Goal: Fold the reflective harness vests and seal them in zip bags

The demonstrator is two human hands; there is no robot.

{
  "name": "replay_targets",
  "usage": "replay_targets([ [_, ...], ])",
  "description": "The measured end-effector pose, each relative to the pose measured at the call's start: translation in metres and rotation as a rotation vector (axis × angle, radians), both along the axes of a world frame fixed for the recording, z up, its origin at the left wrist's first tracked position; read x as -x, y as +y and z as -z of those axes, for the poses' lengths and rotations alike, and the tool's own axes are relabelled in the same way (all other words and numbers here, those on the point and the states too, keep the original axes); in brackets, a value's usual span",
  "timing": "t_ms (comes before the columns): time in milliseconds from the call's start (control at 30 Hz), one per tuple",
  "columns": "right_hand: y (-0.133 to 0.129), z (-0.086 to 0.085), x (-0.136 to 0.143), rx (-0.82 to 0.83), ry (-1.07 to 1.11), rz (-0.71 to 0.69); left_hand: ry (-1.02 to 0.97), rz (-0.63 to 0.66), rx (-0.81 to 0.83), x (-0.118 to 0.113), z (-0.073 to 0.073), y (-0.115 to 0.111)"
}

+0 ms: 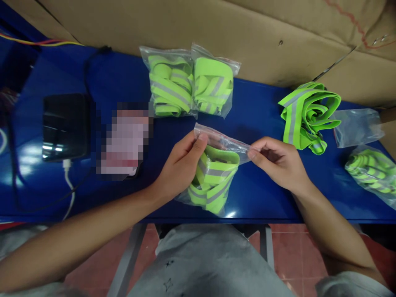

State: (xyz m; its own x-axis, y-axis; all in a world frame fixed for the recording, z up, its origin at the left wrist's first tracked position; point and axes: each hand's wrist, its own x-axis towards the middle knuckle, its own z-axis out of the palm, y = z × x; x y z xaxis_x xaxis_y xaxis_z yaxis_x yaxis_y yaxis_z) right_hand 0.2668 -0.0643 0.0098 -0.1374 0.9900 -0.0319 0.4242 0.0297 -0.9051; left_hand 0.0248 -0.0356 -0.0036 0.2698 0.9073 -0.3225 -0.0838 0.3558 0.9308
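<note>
A clear zip bag (227,142) holds a folded neon-yellow reflective strap (213,173) with grey stripes. My left hand (187,161) pinches the bag's top left corner between thumb and fingers. At the opposite end of the bag's top edge, my right hand (276,163) grips the corner, so the edge stretches between both hands. The bag's lower part is over the front of the blue table. Whether its seal is closed all the way along, I cannot tell.
Two filled bags (171,86) stand behind by the cardboard. To the right lie a loose reflective strap (309,115), a flat clear bag (359,127) and another filled bag (371,171). Leftward are a blurred-out phone (125,142) and a black box (64,126) with a white cable.
</note>
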Motion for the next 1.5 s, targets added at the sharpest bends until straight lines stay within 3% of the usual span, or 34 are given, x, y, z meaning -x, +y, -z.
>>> replay_targets([
  [400, -0.001, -0.001, 0.009, 0.108, 0.104, 0.076, 0.019, 0.045, -0.012, -0.003, -0.002, -0.005],
  [967, -0.002, 0.002, 0.011, 0.254, 0.182, 0.005, 0.048, 0.123, -0.028, -0.005, -0.001, -0.011],
  [1200, -0.004, 0.002, 0.010, 0.221, 0.176, -0.003, -0.022, 0.161, -0.025, -0.006, -0.003, -0.011],
  [1500, -0.004, 0.007, 0.012, 0.165, 0.167, -0.061, 0.024, 0.239, -0.179, -0.007, 0.002, -0.013],
])
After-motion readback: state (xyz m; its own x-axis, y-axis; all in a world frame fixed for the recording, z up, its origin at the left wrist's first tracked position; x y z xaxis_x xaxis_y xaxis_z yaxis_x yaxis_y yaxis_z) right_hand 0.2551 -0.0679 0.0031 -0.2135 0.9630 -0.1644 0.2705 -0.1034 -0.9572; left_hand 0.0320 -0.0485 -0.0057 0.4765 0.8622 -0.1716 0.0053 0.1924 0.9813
